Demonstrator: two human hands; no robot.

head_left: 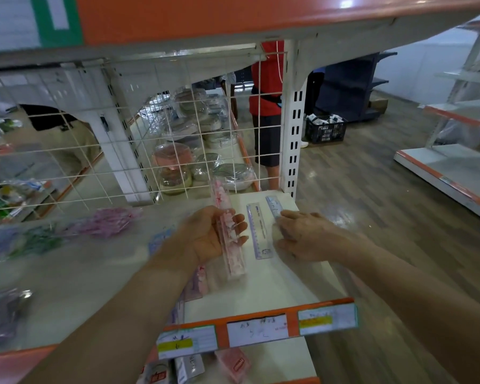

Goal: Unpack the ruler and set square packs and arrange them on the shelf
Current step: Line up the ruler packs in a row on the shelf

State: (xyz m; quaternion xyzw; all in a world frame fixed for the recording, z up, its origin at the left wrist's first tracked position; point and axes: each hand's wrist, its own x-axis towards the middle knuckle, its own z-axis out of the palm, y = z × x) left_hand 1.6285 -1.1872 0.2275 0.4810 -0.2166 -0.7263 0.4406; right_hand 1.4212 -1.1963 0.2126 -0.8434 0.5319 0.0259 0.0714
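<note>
My left hand (214, 234) grips a clear pack of pink rulers (229, 234), holding it upright and tilted above the white shelf (272, 284). A purple ruler (257, 231) lies flat on the shelf just right of the pack. My right hand (302, 235) rests palm down at the shelf's right end, its fingers on a bluish ruler (273, 206) that sticks out beyond the fingertips. More pink packs (197, 281) lie under my left wrist.
A white wire grid (150, 139) backs the shelf. Blurred pink, green and purple packs (106, 221) lie to the left. Price labels (257, 329) line the orange front edge, with small boxes (233, 364) on the shelf below. A person in a red shirt (266, 101) stands beyond the grid.
</note>
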